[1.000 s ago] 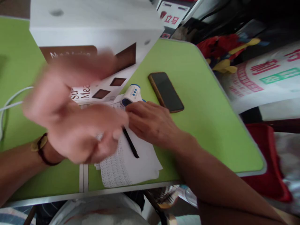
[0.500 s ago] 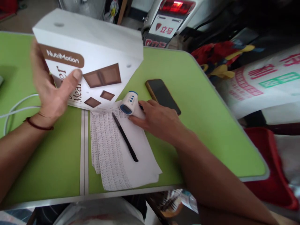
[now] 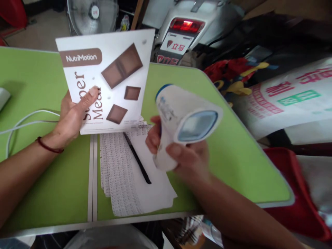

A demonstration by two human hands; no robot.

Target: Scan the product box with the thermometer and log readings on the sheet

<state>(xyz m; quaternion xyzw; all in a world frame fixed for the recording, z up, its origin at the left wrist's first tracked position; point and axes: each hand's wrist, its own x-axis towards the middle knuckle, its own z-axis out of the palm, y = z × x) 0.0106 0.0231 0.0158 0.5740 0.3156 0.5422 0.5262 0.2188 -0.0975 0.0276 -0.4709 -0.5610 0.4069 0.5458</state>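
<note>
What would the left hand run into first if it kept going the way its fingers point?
The left hand already holds the white NutriMotion box, its fingers pointing up and away. Beyond it, probably the scooter's tail, though depth is unclear.

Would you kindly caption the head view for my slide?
Left hand holds NutriMotion box; right hand grips infrared thermometer above green table.

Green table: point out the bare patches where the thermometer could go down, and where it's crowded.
Bare green table lies right of the right hand holding the thermometer, out to the rounded edge. Another bare strip runs left of the paper sheets, under the left forearm. The middle is crowded: sheets, black pen, and box in the left hand.
</note>
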